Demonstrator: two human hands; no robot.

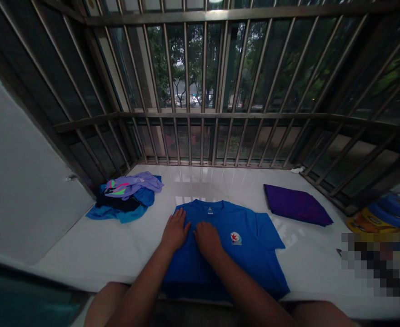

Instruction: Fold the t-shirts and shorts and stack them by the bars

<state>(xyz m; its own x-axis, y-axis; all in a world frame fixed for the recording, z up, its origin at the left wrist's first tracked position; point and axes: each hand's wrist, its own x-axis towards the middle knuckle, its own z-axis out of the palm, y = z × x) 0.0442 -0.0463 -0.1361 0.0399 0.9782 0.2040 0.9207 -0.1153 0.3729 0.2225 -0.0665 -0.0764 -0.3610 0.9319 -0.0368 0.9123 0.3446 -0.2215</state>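
A blue T-shirt (254, 268) lies flat on the white ledge, its collar toward the window and a round red-and-white badge on the chest. Its right sleeve is spread out; no sleeve shows on the left, where the edge runs straight under my left hand (175, 230). That hand rests on the cloth near the left shoulder, fingers extended. Close beside it, my right hand (207, 236) is on the shirt front below the collar, fingers curled in against the fabric. The right fingertips are partly hidden.
A loose heap of clothes (128, 195), lilac, black and blue, sits at the left. Toward the right lies a folded purple cloth (297, 204). Metal bars (203, 116) close off the window side. Blue and yellow items (384, 215) stand at the far right, partly pixelated.
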